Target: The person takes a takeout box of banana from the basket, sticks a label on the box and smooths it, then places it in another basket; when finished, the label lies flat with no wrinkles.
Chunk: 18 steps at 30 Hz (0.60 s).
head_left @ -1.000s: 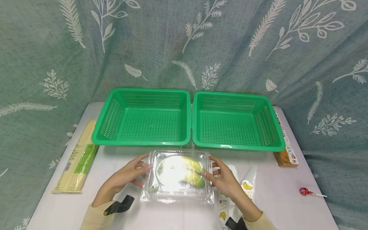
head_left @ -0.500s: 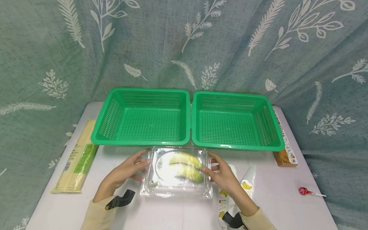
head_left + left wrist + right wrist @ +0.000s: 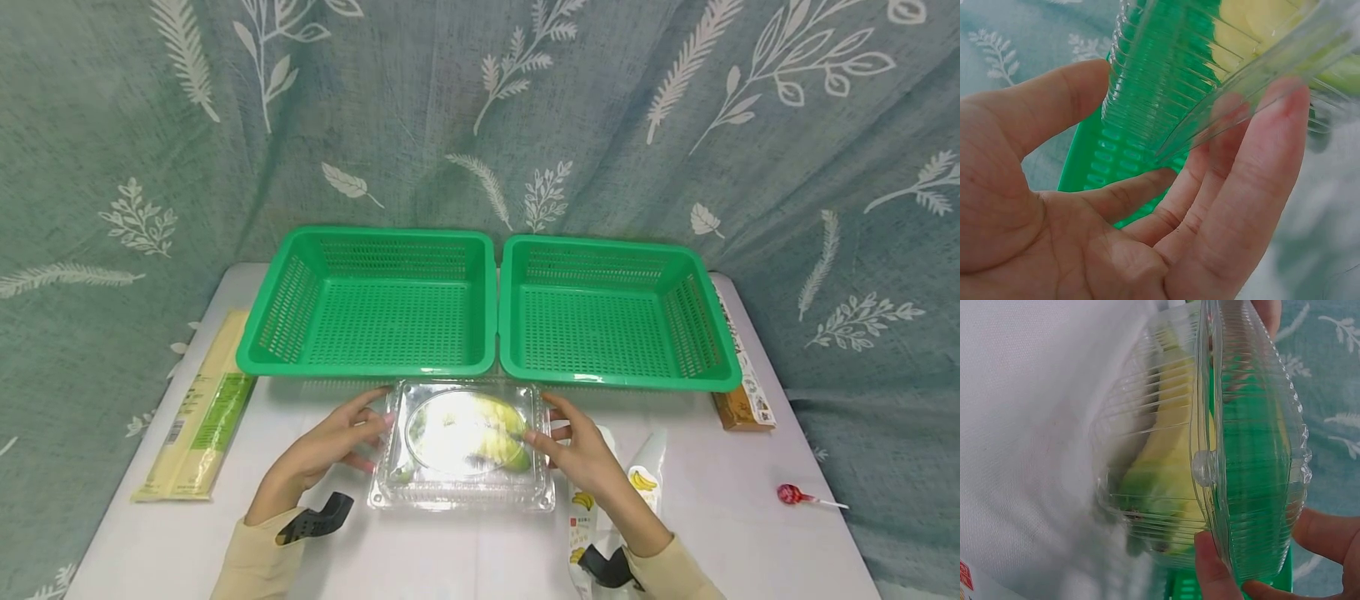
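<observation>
Forward goes the box (image 3: 462, 446), bananas (image 3: 1172, 444) inside, closer to the baskets (image 3: 367, 370) than a second ago, now just in front of them! Left hand (image 3: 330, 443) and right hand (image 3: 585, 454), each half-curled, grip its opposite ends between thumb and fingers

We've got wrinkly blue-green fabric (image 3: 420, 92) with white leaf prints (image 3: 347, 182) hanging around the back and sides of our white bench (image 3: 420, 554).

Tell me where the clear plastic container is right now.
In the head view, the clear plastic container is at lower centre, held between the left hand and the right hand, just below the front rims of the two green baskets.
</observation>
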{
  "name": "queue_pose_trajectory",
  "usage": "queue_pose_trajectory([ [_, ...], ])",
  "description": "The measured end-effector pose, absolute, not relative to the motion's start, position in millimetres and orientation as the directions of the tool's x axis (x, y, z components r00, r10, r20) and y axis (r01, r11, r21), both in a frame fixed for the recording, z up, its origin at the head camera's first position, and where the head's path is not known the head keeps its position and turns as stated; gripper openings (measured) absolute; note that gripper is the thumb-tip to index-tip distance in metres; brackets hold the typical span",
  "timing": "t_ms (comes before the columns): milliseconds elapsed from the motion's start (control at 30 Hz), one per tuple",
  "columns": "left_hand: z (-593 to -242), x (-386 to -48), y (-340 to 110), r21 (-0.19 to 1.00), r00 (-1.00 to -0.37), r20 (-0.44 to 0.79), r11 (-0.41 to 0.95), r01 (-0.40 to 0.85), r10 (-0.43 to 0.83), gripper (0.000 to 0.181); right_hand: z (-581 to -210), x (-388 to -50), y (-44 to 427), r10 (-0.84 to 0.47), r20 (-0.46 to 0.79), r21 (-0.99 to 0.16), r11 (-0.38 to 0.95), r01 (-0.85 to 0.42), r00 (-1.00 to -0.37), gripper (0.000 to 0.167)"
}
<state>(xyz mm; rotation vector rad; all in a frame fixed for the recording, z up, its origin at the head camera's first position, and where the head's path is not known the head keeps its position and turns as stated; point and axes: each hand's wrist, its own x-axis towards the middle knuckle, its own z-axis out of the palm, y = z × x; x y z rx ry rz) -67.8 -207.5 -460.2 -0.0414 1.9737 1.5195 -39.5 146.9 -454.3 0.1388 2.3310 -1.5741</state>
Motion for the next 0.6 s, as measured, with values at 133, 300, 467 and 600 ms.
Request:
queue_pose_trajectory([
  [133, -461, -68, -209, 0.849, -0.791, -0.513, 0.331, -0.411, 0.333, 0.081, -455, -39, 148, -0.105, -0.314, -0.885, 0.392, 0.251, -0.944, 0.071],
  [300, -461, -68, -211, 0.850, -0.792, -0.514, 0.321, -0.418, 0.329, 0.079, -454, -38, 149, -0.113, -0.312, -0.875, 0.420, 0.239, -0.943, 0.071],
  [467, -460, -66, -213, 0.858, -0.798, -0.503, 0.304, -0.414, 0.333, 0.075, -448, -37, 152, -0.101, -0.307, -0.845, 0.486, 0.222, -0.946, 0.072],
  [600, -459, -64, -219, 0.871, -0.808, -0.481, 0.288, -0.397, 0.340, 0.073, -435, -34, 158, -0.098, -0.303, -0.849, 0.480, 0.221, -0.948, 0.072],
])
